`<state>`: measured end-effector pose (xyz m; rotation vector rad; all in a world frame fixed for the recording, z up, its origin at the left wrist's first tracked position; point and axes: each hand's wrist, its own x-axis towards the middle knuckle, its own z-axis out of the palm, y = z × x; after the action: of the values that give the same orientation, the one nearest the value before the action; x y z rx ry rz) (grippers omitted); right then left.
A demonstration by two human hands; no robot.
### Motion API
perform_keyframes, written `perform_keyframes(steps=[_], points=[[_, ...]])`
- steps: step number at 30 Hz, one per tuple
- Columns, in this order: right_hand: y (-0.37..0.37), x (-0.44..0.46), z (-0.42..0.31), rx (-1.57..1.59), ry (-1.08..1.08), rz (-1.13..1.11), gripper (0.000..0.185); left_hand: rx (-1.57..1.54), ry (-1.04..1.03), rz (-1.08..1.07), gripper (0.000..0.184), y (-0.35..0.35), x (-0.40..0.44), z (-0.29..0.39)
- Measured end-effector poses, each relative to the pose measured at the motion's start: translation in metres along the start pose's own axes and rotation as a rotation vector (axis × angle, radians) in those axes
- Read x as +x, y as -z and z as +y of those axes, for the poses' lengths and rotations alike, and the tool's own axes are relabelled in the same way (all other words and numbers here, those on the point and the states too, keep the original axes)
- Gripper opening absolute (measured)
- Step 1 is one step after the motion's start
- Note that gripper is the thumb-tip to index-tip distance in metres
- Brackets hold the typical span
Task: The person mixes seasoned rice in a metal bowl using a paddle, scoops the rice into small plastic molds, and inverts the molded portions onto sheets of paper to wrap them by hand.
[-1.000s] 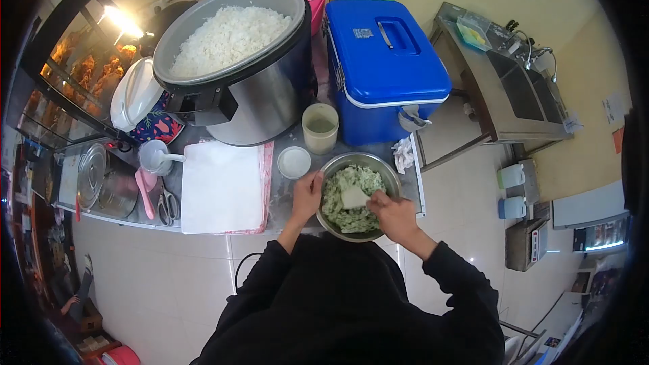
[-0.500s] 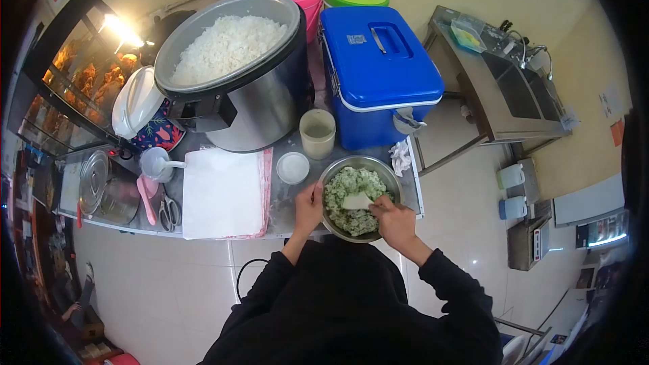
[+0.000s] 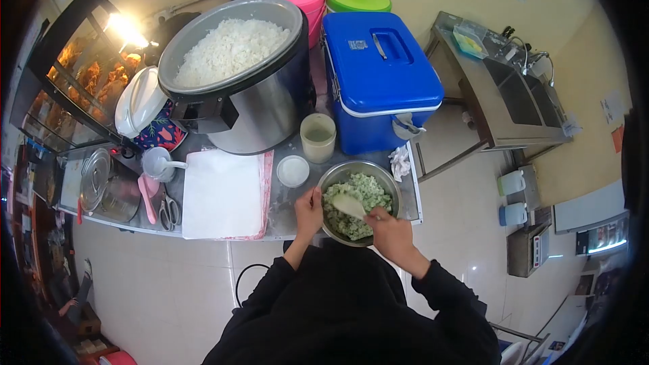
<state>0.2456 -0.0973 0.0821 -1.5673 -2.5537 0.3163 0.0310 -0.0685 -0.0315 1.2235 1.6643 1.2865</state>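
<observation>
Right hand closed round the handle of a pale paddle, its blade in the green-flecked rice! The left hand, fingers curled in, grips the left rim of the metal bowl, here at the worktop's front edge, just below the cream cup.
</observation>
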Motion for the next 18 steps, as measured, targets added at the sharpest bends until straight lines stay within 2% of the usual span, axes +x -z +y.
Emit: perform_keyframes(steps=[4, 7, 10, 12, 13, 15, 18], points=[[0.025, -0.028, 0.002, 0.02, 0.035, -0.057, 0.031, -0.031, -0.02, 0.048, 0.032, -0.003, -0.001, 0.006], [0.059, -0.019, 0.011, -0.002, -0.071, 0.043, 0.031, -0.068, -0.051, 0.099, 0.033, -0.006, -0.01, 0.008], [0.055, 0.005, 0.027, -0.101, -0.196, 0.161, 0.029, -0.115, -0.078, 0.174, 0.033, -0.012, -0.028, 0.014], [0.024, 0.028, 0.047, -0.16, -0.185, 0.068, 0.028, -0.146, -0.062, 0.169, 0.032, -0.011, -0.04, 0.019], [0.007, 0.04, 0.058, -0.189, -0.177, 0.019, 0.027, -0.138, -0.045, 0.133, 0.031, -0.01, -0.04, 0.017], [-0.017, 0.065, 0.075, -0.048, -0.062, 0.042, 0.024, -0.123, -0.008, 0.065, 0.032, -0.006, -0.038, 0.009], [-0.013, 0.075, 0.073, 0.032, 0.124, 0.019, 0.025, -0.133, -0.057, 0.113, 0.031, -0.01, -0.026, 0.008]])
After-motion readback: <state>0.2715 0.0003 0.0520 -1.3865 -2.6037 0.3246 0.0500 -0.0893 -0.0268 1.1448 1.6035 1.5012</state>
